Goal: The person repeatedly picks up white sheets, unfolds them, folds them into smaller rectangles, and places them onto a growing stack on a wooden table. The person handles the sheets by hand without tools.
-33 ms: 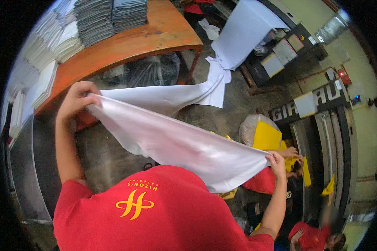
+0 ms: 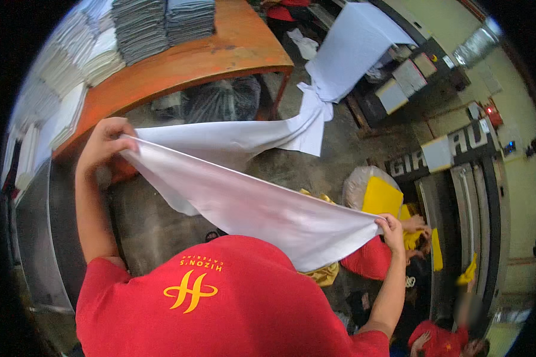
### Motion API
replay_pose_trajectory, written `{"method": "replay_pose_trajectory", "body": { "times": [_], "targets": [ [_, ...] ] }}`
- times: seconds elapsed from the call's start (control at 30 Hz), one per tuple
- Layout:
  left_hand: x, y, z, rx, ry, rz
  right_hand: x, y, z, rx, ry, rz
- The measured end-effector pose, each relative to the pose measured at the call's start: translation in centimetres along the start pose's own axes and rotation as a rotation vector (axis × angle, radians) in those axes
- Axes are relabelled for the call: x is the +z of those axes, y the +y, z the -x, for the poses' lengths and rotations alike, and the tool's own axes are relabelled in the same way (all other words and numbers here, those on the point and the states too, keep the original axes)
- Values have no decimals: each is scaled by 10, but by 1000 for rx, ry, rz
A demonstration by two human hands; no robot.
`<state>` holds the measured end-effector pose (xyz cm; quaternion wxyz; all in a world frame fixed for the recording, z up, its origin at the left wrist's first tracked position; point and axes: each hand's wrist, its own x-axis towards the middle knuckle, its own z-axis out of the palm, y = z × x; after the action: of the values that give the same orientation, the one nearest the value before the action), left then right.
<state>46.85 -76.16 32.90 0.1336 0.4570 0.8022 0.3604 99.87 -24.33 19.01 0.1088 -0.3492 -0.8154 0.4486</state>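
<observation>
A large white cloth [image 2: 262, 208] is stretched between my hands in front of my red shirt. Its top edge slopes down from left to right, and the lower part hangs in loose folds. My left hand [image 2: 109, 141] pinches one corner, raised beside the table. At the right, lower down, the fingers of my right hand [image 2: 390, 231] are closed on another corner. From the left hand, a second stretch of white fabric [image 2: 220, 135] runs back to a bunched white heap [image 2: 308, 122]. That heap meets a white sheet [image 2: 354, 50] draped over a machine; whether all is one piece I cannot tell.
An orange table [image 2: 232, 44] at the far left bears stacks of folded grey cloth [image 2: 138, 30] and white cloth [image 2: 104, 56]. Co-workers in red stand at the right, one handling yellow cloth [image 2: 414, 238]. Dark machines [image 2: 441, 149] line the right side. A plastic bag [image 2: 357, 184] sits near them.
The cloth's right part has shifted slightly left and its lower folds have swung a little, uncovering more gold fabric below. Both hands keep their grip. The surroundings sit slightly lower and further right.
</observation>
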Motion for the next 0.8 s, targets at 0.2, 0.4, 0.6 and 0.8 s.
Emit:
{"method": "replay_pose_trajectory", "body": {
  "times": [0.2,0.4,0.6,0.8],
  "targets": [
    [-17,10,79,-229,212,-365,89,-10,-136,-66,-117,109],
    [18,97,100,102,-50,-456,296,-216,-154,-1042,-800,239],
    [22,154,110,189,-172,-526,386,-382,-58,-1559,-1423,-304],
    [-48,171,186,-2,13,-825,435,-351,-127,-1406,-1811,143]
  ]
}}
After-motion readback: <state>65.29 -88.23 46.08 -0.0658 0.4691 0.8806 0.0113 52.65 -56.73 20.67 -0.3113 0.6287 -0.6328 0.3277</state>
